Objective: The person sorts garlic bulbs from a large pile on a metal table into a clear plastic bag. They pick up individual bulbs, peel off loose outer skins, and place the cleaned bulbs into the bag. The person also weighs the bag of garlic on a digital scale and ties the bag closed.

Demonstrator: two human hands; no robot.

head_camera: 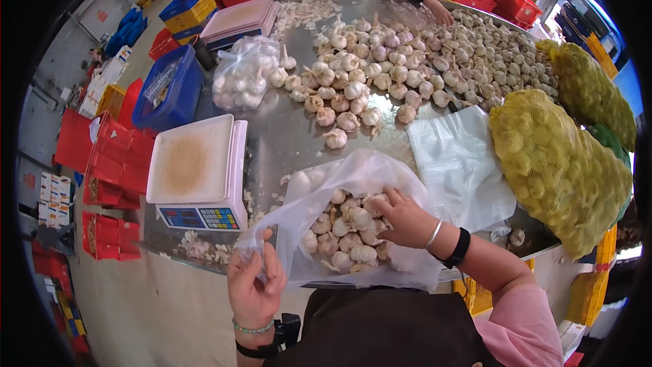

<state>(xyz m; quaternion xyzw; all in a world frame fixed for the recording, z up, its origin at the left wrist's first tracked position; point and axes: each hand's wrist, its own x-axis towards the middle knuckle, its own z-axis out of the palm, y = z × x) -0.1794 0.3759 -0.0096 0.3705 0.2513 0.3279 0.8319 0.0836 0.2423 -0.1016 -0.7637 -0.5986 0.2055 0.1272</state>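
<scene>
A clear plastic bag (pixel 351 173) lies at the table's near edge with its mouth spread towards me, and many garlic bulbs (pixel 351 229) show inside it. My left hand (pixel 257 275) pinches the left edge of the bag's mouth between thumb and fingers. My right hand (pixel 405 219) reaches into the bag from the right, its spread fingers resting on the bulbs. Whether it grips one cannot be told. Beyond the bag, a large heap of loose garlic bulbs (pixel 377 63) covers the middle and far right of the metal table (pixel 275 137). Flat plastic bags (pixel 458 163) lie to the right.
A digital scale (pixel 191 163) stands at left, another scale (pixel 239 15) farther back. Between them are a blue basket (pixel 170 92) and a filled garlic bag (pixel 247 74). Yellow mesh sacks (pixel 555 168) line the right edge. Across the table a co-worker's hand (pixel 439 10) touches the heap.
</scene>
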